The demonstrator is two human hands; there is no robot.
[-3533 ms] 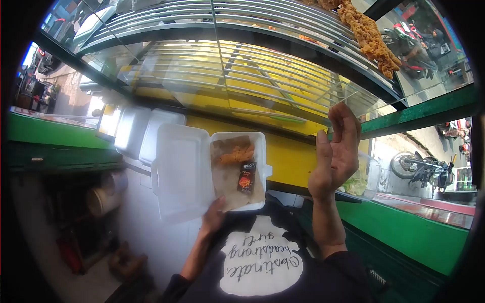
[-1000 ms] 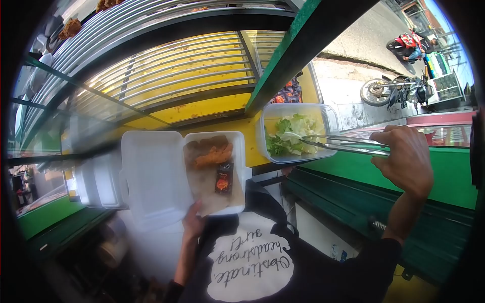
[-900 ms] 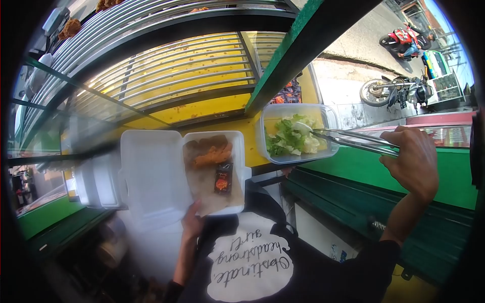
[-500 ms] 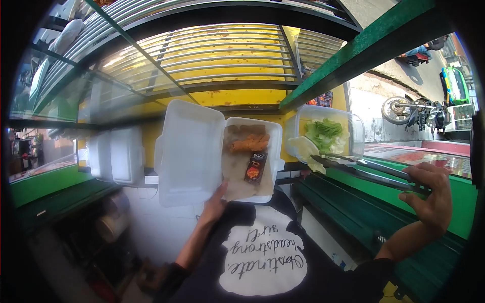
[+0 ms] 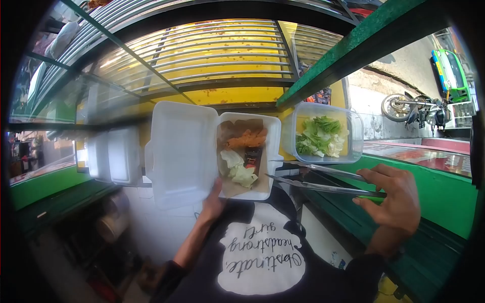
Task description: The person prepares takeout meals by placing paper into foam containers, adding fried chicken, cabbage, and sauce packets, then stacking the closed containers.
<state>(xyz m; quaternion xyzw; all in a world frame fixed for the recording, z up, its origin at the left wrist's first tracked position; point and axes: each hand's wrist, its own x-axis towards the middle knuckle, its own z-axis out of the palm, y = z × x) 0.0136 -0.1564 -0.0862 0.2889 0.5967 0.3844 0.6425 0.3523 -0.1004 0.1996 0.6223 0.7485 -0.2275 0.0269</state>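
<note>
My left hand grips the near edge of an open white foam box. Brown paper lines the box, and on it lie fried food, a dark sauce packet and pale lettuce pieces. In my right hand is a pair of metal tongs, its tips apart at the box's right edge with nothing between them. A clear plastic tub of cut lettuce stands right of the box.
Closed foam boxes stand at the left. Beyond the box is a metal rack over a yellow surface. A green frame bar slants across the upper right. Outside are a motorcycle and a green vehicle.
The tongs have moved left from the tub to the box and opened. Lettuce they held now lies in the box, partly over the packet. The box has shifted slightly left.
</note>
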